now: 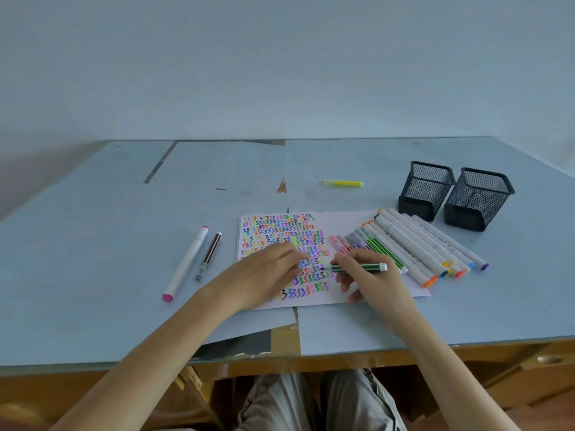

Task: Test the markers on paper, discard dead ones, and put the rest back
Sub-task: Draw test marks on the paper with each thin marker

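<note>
Paper (357, 225) lies flat on the tabletop (93, 244) directly before the person, its left and middle part filled with rows of coloured squiggles, which suggests that many markers have had their trial already. Across its left part the left hand (267, 272) rests palm down with straight fingers, holding nothing; it seems to be there to keep the sheet from sliding under the stroke. The right hand (370, 275) pinches a green striped marker (357, 268) near its tip, a narrow writing grip, with the tip on or just above the paper beside the lower squiggles (whether it touches cannot be told).

Just right of that hand a row of markers (420, 247) lies side by side, partly on the sheet, within easy reach; whether these wait for testing or are already passed is not shown. Beyond them stand two black mesh holders (454, 194), touching or nearly so, probably where the good ones go back. Two markers (199, 259) lie apart on the left of the sheet, and a yellow marker (342, 183) lies alone farther back; these may be sorted out as rejects, though that is a guess.
</note>
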